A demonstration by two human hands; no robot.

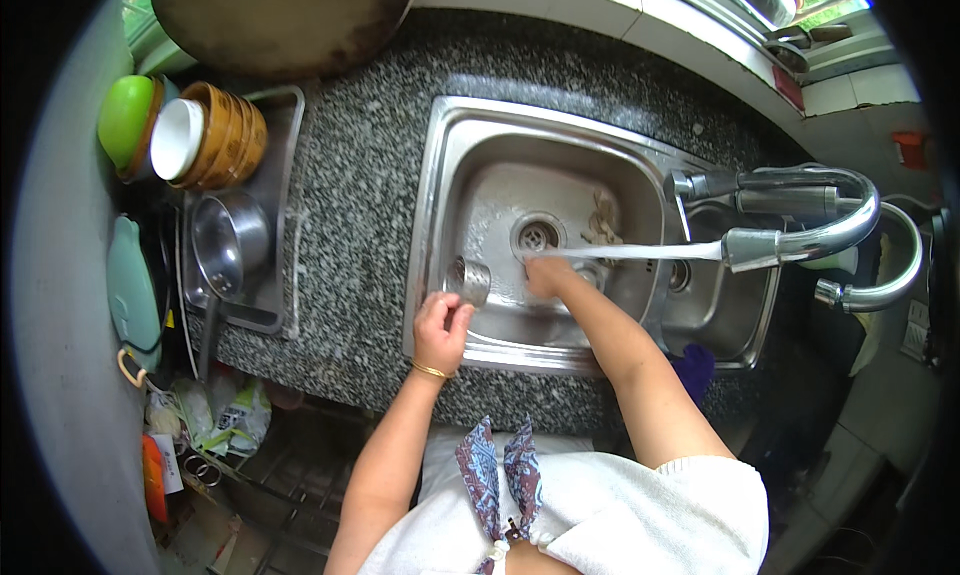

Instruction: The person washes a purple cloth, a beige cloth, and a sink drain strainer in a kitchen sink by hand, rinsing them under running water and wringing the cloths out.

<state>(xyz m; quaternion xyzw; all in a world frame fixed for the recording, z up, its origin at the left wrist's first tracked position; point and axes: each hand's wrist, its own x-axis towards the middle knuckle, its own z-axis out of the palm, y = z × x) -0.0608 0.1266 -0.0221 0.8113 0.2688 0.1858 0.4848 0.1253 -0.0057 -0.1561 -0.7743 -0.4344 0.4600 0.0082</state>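
My left hand [441,332], with a bracelet at its wrist, grips a small perforated metal strainer cup [474,281] over the left side of the steel sink [426,222]. My right hand [546,276] reaches down into the large basin, just below the drain [535,236]; its fingers are partly hidden, and I cannot tell whether they hold anything. A stream of water runs from the chrome faucet [752,249] across the view to beside my right hand. Brownish scraps [602,222] lie on the basin floor right of the drain.
Left on the granite counter [360,200], a metal tray [291,162] bears stacked brown bowls [244,143], a white bowl [177,139] and a steel saucepan [231,241]. A large round board [285,19] stands at the back. A purple cloth [695,372] hangs at the sink's front edge.
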